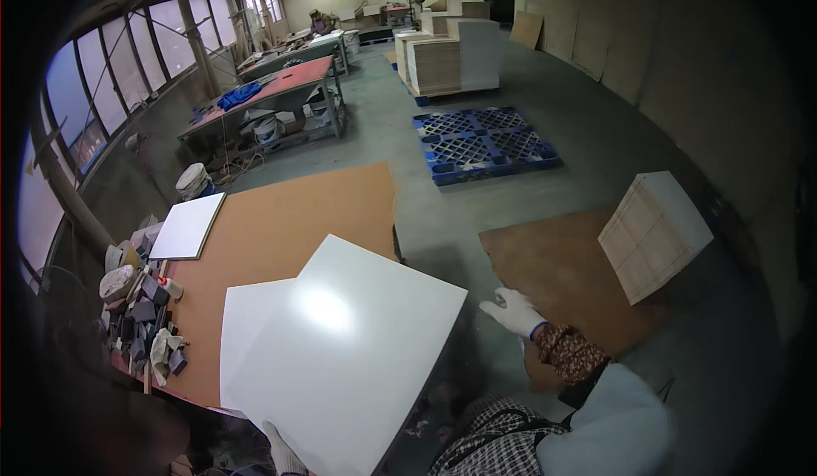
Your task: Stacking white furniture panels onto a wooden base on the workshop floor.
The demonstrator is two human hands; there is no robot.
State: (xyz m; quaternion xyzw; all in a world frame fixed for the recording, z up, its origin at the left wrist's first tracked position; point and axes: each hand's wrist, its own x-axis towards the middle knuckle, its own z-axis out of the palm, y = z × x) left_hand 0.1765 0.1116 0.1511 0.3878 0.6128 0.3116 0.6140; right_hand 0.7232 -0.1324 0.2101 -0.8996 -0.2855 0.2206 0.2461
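A large glossy white panel [366, 340] lies tilted over the workbench, its right corner jutting past the bench edge. Beneath it, another white panel [242, 331] shows along the left side. My left hand [282, 452], in a white glove, grips the near edge of the upper panel; part of the hand is hidden or cut off by the lower picture edge. Off to the right of the panel, my right hand [513, 313], also gloved in white, is in the air with fingers apart and nothing in it.
Brown board [306, 195] covers the bench. Sanding blocks [145, 310] and rags crowd its left edge, near a smaller white panel [189, 225]. Brown sheeting [545, 255] lies at right under a panel stack [651, 236]. Ahead are a blue pallet [485, 142] and a distant person [321, 23].
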